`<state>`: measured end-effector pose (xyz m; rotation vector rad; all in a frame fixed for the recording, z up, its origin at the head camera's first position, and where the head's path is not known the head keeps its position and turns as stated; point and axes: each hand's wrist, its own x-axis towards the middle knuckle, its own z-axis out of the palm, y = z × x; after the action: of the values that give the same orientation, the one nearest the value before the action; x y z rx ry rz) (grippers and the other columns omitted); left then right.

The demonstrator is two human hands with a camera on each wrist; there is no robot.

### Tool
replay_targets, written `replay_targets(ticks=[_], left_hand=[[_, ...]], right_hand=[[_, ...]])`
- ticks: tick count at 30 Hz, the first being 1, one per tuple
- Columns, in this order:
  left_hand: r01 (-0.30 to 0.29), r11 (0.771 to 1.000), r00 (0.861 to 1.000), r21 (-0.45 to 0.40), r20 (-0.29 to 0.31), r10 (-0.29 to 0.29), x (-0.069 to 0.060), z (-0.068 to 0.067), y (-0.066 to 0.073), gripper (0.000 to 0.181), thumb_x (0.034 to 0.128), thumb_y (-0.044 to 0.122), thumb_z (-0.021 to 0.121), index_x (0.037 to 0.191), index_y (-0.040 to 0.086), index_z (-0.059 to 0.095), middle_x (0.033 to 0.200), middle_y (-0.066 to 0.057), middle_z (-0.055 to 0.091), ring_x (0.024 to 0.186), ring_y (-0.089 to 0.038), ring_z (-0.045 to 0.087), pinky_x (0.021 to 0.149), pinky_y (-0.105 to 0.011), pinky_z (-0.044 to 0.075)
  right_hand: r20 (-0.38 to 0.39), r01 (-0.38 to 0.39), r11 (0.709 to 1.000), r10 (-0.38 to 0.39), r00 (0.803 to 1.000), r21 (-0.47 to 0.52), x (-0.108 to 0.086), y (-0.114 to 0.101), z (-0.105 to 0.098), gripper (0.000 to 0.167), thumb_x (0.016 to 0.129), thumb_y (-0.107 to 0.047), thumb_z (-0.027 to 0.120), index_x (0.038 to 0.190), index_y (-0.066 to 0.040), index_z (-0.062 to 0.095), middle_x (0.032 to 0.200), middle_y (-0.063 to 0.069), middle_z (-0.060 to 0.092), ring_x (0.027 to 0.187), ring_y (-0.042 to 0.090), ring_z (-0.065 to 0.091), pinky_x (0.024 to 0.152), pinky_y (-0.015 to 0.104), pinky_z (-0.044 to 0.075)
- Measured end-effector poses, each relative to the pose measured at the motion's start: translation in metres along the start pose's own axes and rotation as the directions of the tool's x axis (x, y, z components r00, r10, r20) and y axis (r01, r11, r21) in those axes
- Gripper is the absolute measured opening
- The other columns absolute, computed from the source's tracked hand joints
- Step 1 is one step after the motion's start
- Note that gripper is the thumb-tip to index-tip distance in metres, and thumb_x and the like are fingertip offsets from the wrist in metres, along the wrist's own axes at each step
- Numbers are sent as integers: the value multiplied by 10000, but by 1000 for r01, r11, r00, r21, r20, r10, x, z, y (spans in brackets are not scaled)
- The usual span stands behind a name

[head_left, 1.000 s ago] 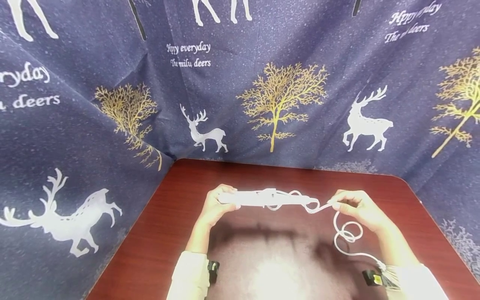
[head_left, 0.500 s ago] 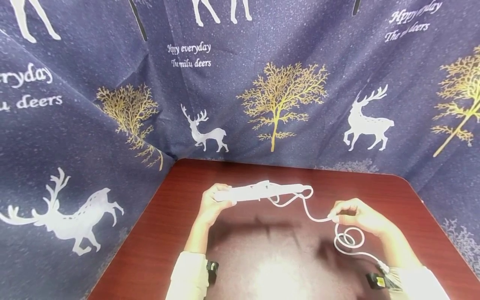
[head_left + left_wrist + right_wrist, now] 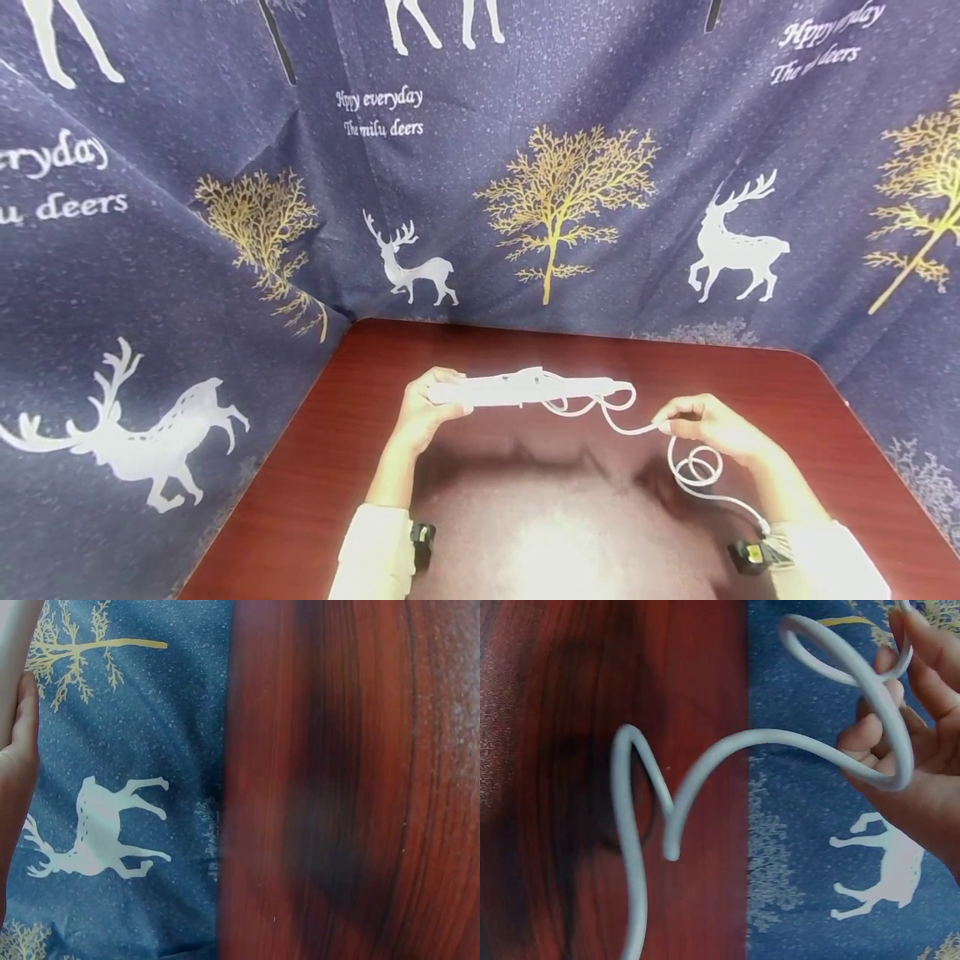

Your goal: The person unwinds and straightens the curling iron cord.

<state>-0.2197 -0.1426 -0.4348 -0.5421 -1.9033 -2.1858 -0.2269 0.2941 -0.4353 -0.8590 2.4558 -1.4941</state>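
My left hand (image 3: 427, 408) grips the left end of a long white bar (image 3: 487, 391), held up above the table and nearly level. Its details are washed out by glare. White cord (image 3: 632, 431) loops about the bar's middle and right end, then sags across to my right hand (image 3: 708, 425), which pinches it between thumb and fingers. Beyond the pinch, the cord curls into a loose coil and runs down to the right wrist; its end there is unclear. The right wrist view shows the coil (image 3: 765, 737) hanging beside the curled fingers. In the left wrist view only a sliver of the bar (image 3: 9, 660) appears.
Below both hands lies a reddish-brown wooden table (image 3: 315, 467) with a bright glare spot near its front. Dark blue cloth (image 3: 480, 167) printed with deer and trees hangs behind it and along the left. A small black device (image 3: 423, 542) sits on each wrist.
My right hand has moved a little lower, and more cord now hangs slack between it and the bar. The bar's right end rose, then dipped back towards level.
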Motion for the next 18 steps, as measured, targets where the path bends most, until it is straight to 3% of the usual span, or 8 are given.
replay_targets(ticks=[4, 9, 14, 18], left_hand=[[-8, 1000, 1000, 6, 25, 8, 0, -1, 1, 357, 646, -175, 711, 970, -105, 579, 966, -122, 627, 825, -212, 575, 653, -282, 503], [-9, 1000, 999, 21, 41, 9, -1, 1, 0, 350, 645, -168, 720, 963, -95, 593, 975, -131, 622, 854, -227, 569, 663, -287, 501], [-19, 1000, 999, -2, 37, 19, 0, 3, 1, 337, 628, -188, 714, 929, -106, 586, 975, -132, 619, 874, -230, 562, 677, -285, 495], [-30, 1000, 998, 2, 47, 30, 0, 0, 5, 330, 619, -195, 709, 910, -110, 578, 973, -127, 612, 880, -224, 559, 692, -279, 488]], right_hand=[[-124, -55, 998, 55, 991, 7, 6, 6, -2, 144, 856, -42, 643, 975, 36, 663, 861, 26, 667, 747, 142, 578, 639, 266, 469], [-241, -123, 989, 101, 965, -78, 8, 13, 3, 184, 863, -103, 652, 991, 29, 667, 867, 37, 670, 737, 104, 579, 629, 264, 468], [-232, -164, 963, 113, 966, -214, 11, 17, 9, 185, 834, -111, 682, 963, 22, 687, 865, 72, 677, 712, 66, 578, 619, 239, 463], [-194, -181, 927, 121, 973, -329, 15, 20, 14, 105, 785, -96, 723, 870, -35, 708, 782, 16, 669, 643, 62, 546, 596, 257, 448]])
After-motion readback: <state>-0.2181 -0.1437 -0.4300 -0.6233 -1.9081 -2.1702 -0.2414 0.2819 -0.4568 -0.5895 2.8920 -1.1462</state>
